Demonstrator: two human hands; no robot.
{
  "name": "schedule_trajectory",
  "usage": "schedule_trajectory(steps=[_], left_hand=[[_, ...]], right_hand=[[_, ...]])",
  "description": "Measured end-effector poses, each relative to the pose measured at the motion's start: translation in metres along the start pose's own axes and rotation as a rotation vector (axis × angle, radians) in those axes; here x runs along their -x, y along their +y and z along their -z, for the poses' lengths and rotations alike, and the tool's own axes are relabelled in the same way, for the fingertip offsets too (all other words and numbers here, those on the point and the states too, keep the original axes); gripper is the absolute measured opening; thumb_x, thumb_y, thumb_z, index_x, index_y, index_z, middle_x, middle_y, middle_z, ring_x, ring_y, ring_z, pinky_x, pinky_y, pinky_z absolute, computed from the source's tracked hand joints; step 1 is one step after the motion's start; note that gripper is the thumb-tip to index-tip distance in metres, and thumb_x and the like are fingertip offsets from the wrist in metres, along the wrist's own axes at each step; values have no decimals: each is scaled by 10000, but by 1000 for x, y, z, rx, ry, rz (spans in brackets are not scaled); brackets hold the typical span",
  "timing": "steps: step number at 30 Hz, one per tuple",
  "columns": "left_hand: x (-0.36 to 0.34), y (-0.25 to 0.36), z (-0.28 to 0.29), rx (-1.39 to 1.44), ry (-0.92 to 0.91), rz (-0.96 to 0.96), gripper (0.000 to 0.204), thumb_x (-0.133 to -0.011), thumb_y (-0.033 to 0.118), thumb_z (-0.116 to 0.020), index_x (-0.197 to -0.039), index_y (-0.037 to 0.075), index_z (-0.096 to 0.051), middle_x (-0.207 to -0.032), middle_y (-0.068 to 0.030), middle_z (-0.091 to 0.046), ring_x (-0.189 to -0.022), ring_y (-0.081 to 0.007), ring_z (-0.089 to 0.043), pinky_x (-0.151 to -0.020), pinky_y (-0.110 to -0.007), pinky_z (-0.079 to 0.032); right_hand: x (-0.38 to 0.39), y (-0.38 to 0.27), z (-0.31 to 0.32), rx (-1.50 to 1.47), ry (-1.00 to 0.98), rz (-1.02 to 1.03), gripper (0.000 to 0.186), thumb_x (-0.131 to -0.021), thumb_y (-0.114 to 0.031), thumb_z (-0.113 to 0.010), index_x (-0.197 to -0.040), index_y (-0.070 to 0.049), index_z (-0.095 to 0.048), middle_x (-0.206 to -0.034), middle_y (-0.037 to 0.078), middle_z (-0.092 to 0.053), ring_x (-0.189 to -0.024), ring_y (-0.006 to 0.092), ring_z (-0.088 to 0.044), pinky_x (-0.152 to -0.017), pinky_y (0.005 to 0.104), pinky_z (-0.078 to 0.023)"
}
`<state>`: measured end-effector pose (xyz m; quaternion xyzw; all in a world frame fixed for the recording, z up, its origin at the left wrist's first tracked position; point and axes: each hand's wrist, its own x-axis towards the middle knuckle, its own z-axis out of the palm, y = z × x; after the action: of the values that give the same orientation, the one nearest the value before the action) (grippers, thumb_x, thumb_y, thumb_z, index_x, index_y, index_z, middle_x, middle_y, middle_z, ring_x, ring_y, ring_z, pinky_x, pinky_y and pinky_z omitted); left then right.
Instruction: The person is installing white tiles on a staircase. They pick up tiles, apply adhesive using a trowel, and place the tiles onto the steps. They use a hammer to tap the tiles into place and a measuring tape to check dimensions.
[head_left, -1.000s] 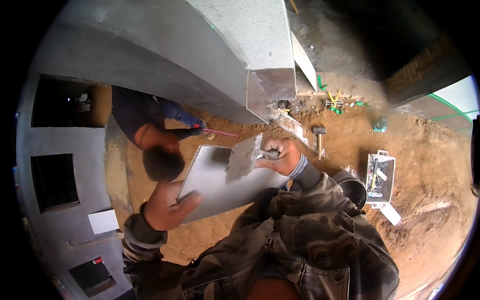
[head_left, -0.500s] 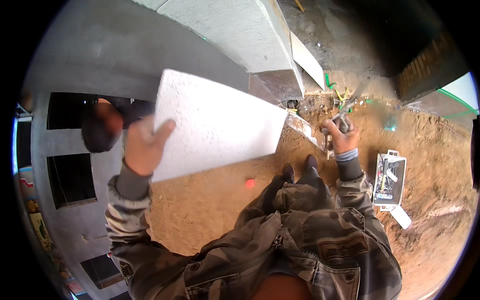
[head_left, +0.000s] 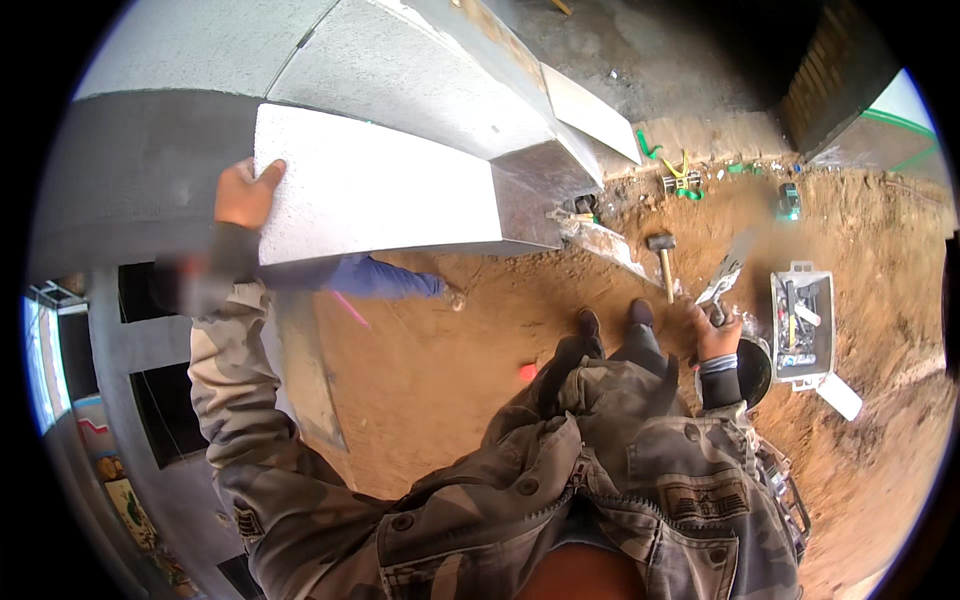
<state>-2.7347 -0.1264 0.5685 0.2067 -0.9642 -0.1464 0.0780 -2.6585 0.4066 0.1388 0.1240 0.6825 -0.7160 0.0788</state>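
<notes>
My left hand (head_left: 248, 193) grips the left edge of a white rectangular panel (head_left: 375, 185), thumb on its front face and the other fingers behind. The panel lies along the underside of the pale wall slabs (head_left: 420, 80); whether it touches them I cannot tell. At the right, my right hand (head_left: 716, 332) is closed round the handle of a trowel, its flat metal blade (head_left: 728, 268) pointing up and away. Just left of that hand is a mallet (head_left: 666, 270) with a dark head and wooden handle. Below the hand shows a dark-mouthed bucket (head_left: 756, 372), partly hidden by my sleeve.
A grey toolbox (head_left: 786, 345) with tools stands at the right on brown soil. Beyond it is a small green device (head_left: 789, 202). A yellow-handled tool (head_left: 682, 178) and green strap (head_left: 646, 146) lie farther off. Another person's blue-trousered leg (head_left: 395, 279) shows below the panel.
The panel has moved up and left with my left hand, alongside the slabs. My right hand has shifted down and right with the trowel, uncovering the mallet. The other person's leg has come into view.
</notes>
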Motion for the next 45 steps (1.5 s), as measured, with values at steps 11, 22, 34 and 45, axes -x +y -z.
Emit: schedule_trajectory(steps=[11, 22, 34, 45], left_hand=[[-46, -14, 6, -185, 10, 42, 358, -878, 243, -680, -978, -100, -694, -856, -162, -729, -767, -200, -690, -726, -348, -519], [-69, -19, -6, -275, -6, 58, 369, -898, 199, -677, -1052, -136, -663, -908, -151, -719, -778, -175, -673, -730, -319, -525], [-96, -31, -7, -245, -17, 50, 388, -854, 258, -693, -1012, -96, -700, -882, -193, -731, -801, -258, -708, -765, -361, -522], [-107, -27, -12, -273, -37, -11, 373, -858, 239, -692, -1011, -102, -698, -887, -198, -730, -811, -259, -708, -762, -364, -522]], right_hand=[[-2, 0, 8, 32, 28, -72, 217, -835, -165, -802, -794, -36, -633, -626, 3, -634, -533, 53, -540, -492, 217, -394], [1, -3, 11, 88, 92, -43, 244, -821, -192, -813, -792, -37, -627, -586, -16, -602, -494, 48, -525, -456, 227, -407], [3, 9, 15, 137, 106, -59, 326, -819, -178, -818, -676, -68, -547, -554, -31, -555, -487, 54, -521, -457, 235, -402], [5, 9, 16, 75, 93, -131, 315, -820, -193, -819, -716, -56, -555, -570, -8, -575, -491, 81, -569, -456, 234, -416]])
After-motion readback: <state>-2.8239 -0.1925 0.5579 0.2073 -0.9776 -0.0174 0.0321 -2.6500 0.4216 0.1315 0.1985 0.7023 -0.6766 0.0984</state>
